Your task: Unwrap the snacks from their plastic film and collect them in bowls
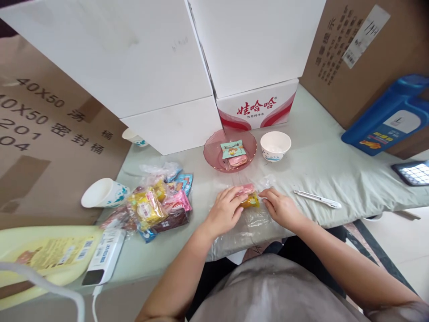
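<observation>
On a clear plastic bag spread near the table's front edge lie a pink snack packet and a yellow snack packet. My left hand grips these packets from the left, fingers over the pink one and thumb by the yellow one. At their right, my right hand has its fingers curled together on the bag's plastic; the exact pinch is partly hidden. Just behind, a pink glass bowl holds a green packet and a pink packet.
A heap of wrapped snacks lies to the left, beside a tipped paper cup and a power bank. A paper bowl, white pen, phone and blue bottle are rightward. Boxes stand behind.
</observation>
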The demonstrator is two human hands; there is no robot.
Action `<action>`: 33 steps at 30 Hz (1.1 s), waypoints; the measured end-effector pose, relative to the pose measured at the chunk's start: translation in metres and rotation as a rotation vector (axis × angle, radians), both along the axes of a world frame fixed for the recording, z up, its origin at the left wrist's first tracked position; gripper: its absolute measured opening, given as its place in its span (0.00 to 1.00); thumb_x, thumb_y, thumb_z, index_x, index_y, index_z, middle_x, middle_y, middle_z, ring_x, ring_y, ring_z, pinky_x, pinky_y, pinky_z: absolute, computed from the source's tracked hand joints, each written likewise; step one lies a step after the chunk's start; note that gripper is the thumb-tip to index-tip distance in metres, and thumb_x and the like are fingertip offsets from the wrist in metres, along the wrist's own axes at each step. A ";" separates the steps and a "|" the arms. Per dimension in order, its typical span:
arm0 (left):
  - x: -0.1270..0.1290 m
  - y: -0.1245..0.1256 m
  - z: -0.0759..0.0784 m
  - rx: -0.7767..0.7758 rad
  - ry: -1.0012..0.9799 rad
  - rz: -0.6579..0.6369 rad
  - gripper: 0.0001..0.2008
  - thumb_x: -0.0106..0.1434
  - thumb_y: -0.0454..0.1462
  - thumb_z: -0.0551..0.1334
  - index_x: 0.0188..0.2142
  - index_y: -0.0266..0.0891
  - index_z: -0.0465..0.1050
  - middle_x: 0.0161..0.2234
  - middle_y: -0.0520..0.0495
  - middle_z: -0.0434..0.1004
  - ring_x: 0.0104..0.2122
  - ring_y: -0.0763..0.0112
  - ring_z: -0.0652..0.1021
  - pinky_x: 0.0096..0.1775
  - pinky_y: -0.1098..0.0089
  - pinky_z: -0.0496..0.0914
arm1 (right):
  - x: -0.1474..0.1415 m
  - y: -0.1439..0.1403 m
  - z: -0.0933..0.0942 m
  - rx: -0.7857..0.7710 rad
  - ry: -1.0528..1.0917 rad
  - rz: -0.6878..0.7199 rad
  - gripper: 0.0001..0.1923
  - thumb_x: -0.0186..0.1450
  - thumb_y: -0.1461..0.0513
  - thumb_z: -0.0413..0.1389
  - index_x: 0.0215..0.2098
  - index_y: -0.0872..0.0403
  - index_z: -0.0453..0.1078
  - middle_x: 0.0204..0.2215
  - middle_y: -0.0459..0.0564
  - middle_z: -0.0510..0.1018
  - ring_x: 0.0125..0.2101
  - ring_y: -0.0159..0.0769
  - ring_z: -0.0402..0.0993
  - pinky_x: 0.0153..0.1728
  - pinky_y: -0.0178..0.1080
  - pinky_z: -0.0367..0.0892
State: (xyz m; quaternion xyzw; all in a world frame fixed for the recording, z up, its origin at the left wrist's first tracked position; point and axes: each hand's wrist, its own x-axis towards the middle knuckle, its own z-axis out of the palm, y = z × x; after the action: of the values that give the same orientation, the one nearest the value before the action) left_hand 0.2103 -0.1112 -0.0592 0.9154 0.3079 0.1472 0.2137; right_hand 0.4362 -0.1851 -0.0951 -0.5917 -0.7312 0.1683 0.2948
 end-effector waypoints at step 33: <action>-0.009 0.024 -0.028 0.166 0.210 0.146 0.23 0.60 0.41 0.67 0.54 0.39 0.71 0.59 0.37 0.67 0.56 0.51 0.70 0.55 0.50 0.67 | 0.001 0.018 -0.006 -0.352 -0.119 -0.048 0.26 0.68 0.61 0.50 0.63 0.55 0.60 0.65 0.57 0.60 0.57 0.45 0.68 0.55 0.45 0.65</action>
State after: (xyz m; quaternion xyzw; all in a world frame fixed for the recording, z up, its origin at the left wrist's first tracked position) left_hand 0.2018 -0.0872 -0.0870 0.9155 0.3810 0.0904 0.0926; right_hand 0.4368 -0.1669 -0.1014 -0.6605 -0.6922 0.2511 0.1468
